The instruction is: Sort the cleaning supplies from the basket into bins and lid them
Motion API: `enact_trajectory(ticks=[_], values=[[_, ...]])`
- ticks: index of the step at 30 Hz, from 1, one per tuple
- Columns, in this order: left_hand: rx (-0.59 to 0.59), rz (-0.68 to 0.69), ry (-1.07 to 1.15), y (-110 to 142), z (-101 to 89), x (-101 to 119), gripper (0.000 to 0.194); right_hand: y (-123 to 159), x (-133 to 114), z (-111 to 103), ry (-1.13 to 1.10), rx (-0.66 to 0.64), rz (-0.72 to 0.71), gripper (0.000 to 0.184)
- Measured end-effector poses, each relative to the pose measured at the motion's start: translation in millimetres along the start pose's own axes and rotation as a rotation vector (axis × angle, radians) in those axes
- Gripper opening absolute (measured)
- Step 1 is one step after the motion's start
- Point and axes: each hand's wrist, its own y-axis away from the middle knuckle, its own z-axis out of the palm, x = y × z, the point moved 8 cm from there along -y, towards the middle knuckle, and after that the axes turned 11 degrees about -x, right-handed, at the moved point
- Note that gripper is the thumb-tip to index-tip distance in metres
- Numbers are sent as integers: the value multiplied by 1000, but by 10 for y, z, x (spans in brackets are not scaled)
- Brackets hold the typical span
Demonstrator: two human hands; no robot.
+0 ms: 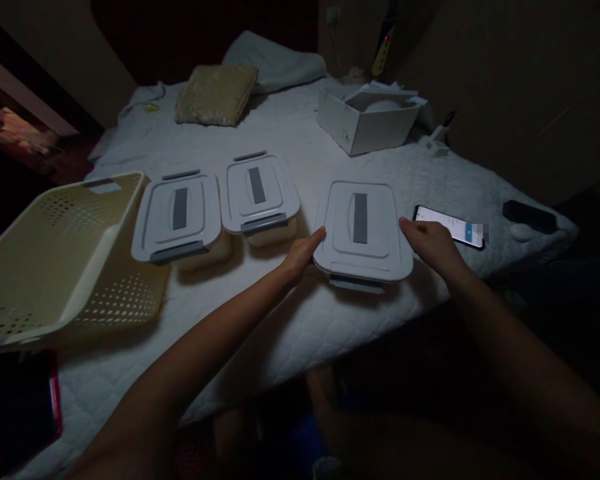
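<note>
Between my hands is a lidded storage box with a pale lid, a grey handle strip and a grey latch hanging at its front edge. My left hand grips its left side, thumb at the lid's edge, fingers hidden beneath. On the opposite side my right hand is closed at the rim, its fingers curled and partly hidden. Two similar boxes stand to the left: a middle box and a left box, both with lids on.
A cream perforated basket sits at the left. A lit phone lies right of my right hand, near a dark object. Farther back are a white carton and a beige cushion on the quilted bed.
</note>
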Motion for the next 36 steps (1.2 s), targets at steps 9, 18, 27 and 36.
enact_trajectory(ticks=[9, 18, 27, 36], values=[[-12, 5, -13, -17, -59, -34, 42, -271, -863, -6, 366, 114, -427, 49], [36, 39, -553, 18, -85, 323, 51, -761, -730, 383, 553, -131, -283, 66], [-511, 696, -1209, 643, 673, 736, 36, -737, -695, 362, 542, -111, -280, 65], [-657, 649, -1171, 489, 637, 407, 29, -681, -739, 350, 520, -98, -277, 63]])
